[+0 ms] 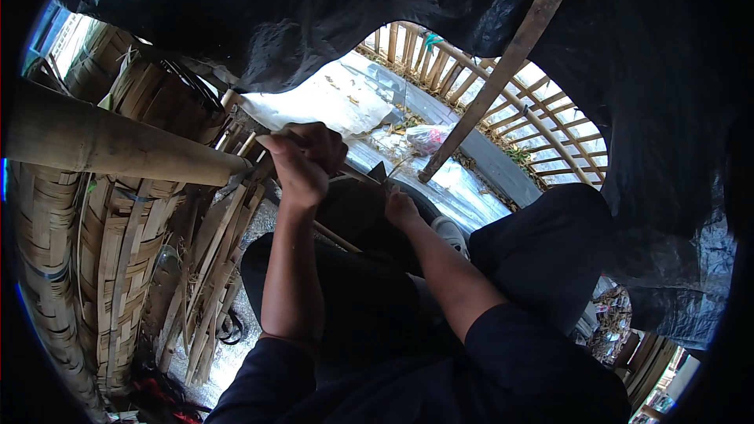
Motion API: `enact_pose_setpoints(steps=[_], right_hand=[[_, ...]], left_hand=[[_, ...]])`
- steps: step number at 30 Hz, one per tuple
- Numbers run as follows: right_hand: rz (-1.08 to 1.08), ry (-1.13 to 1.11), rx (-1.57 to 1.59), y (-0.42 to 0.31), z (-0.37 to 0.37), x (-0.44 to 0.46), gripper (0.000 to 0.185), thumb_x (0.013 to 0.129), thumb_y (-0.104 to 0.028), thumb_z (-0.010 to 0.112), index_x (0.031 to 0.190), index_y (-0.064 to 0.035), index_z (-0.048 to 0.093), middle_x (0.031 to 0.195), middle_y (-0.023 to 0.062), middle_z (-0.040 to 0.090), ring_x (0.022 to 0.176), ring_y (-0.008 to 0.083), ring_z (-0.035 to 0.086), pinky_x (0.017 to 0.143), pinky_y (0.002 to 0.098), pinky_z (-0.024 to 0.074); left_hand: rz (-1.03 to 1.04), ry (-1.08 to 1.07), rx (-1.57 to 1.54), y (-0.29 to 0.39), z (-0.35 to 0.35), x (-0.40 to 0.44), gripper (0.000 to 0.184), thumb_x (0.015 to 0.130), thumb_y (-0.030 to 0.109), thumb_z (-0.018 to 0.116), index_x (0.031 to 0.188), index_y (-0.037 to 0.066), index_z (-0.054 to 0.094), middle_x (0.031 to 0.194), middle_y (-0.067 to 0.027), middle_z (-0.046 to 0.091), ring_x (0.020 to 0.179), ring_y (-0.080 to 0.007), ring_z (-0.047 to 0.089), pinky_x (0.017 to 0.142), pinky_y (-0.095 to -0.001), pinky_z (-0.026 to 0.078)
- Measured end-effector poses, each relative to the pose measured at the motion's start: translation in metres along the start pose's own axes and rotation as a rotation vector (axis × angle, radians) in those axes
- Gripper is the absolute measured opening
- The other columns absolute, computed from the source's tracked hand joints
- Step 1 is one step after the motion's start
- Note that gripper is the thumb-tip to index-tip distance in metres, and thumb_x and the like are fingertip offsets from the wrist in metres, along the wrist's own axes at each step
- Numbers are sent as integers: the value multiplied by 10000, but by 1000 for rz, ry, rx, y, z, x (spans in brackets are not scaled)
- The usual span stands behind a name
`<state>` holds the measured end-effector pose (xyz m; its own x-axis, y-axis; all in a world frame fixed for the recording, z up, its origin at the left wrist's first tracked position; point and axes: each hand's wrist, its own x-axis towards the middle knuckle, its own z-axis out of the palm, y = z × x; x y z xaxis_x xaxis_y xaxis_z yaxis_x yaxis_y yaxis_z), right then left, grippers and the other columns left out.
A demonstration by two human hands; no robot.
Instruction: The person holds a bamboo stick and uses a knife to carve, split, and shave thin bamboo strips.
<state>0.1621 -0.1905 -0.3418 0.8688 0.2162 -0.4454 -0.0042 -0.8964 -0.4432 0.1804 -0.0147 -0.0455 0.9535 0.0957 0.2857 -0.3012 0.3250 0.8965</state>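
Observation:
Raised at the centre left, my left hand (pixel 309 159) is closed in a fist, thumb toward the left. A long thin strip (pixel 360 176) runs from beside this fist toward my right hand. Lower and farther right, my right hand (pixel 402 208) has its fingers closed near the strip's other end. Just past those fingers stands a dark, pointed, blade-like piece (pixel 378 173); which hand it belongs to is unclear. What the right fingers grip is hidden. Below the hands, my lap is in deep shadow, with a dark rounded rim (pixel 425 206) beside it.
At left, a thick bamboo pole (pixel 118 137) juts in front of woven bamboo panels (pixel 137 267) and leaning split strips (pixel 208 290). Black plastic sheeting (pixel 652 110) hangs overhead and right. A wooden post (pixel 506 63) slants down before a bamboo fence (pixel 542 122). A plastic bag (pixel 428 138) lies outside.

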Motion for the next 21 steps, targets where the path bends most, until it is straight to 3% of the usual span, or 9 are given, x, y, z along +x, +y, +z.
enact_pose_setpoints(steps=[2, 7, 11, 13, 17, 19, 21], right_hand=[[-20, 29, 142, 13, 3, -10, 322, 937, -267, 393, 961, 36, 499, 857, 307, 611, 850, 455, 604, 769, 515, 486], [-2, -10, 173, 33, 3, -33, 327, 940, -273, 384, 951, 28, 511, 860, 316, 602, 874, 468, 584, 779, 535, 466], [53, -10, 185, 26, -5, -41, 340, 943, -283, 378, 954, 26, 520, 897, 314, 600, 905, 473, 571, 799, 532, 455], [53, -10, 197, 28, 1, -40, 349, 944, -287, 376, 963, 27, 527, 912, 316, 597, 921, 474, 564, 812, 533, 448], [104, -13, 259, 26, 2, -44, 375, 947, -298, 376, 976, 32, 552, 964, 314, 589, 973, 469, 546, 846, 528, 428], [122, 37, 313, 26, 1, -46, 391, 947, -308, 374, 980, 31, 564, 968, 310, 590, 980, 467, 544, 850, 524, 425], [148, 87, 369, 31, 3, -46, 406, 947, -319, 373, 985, 31, 576, 972, 306, 592, 987, 465, 541, 855, 521, 422]], left_hand=[[-34, 82, -12, 1, -7, 3, 728, 727, 848, 238, 516, 151, 232, 447, 51, 191, 395, -78, 149, 394, -260, 113], [-57, 180, -72, 4, -14, 3, 714, 742, 838, 210, 522, 158, 231, 459, 54, 173, 414, -81, 135, 411, -260, 125], [13, 113, -14, 6, -25, 1, 712, 751, 829, 214, 527, 153, 234, 459, 53, 169, 415, -81, 135, 414, -261, 122], [97, -3, 178, 10, -30, 1, 711, 799, 785, 263, 528, 128, 247, 462, 51, 206, 412, -70, 187, 407, -259, 114], [102, 0, 205, 14, -34, 2, 703, 816, 772, 254, 555, 119, 264, 492, 51, 215, 443, -84, 191, 440, -267, 143], [104, 20, -162, 18, -34, 4, 687, 840, 747, 221, 600, 108, 300, 537, 41, 234, 494, -99, 213, 490, -275, 183], [137, -10, -211, 23, -36, 4, 664, 861, 719, 195, 657, 102, 329, 589, 29, 248, 537, -109, 233, 525, -278, 209]])
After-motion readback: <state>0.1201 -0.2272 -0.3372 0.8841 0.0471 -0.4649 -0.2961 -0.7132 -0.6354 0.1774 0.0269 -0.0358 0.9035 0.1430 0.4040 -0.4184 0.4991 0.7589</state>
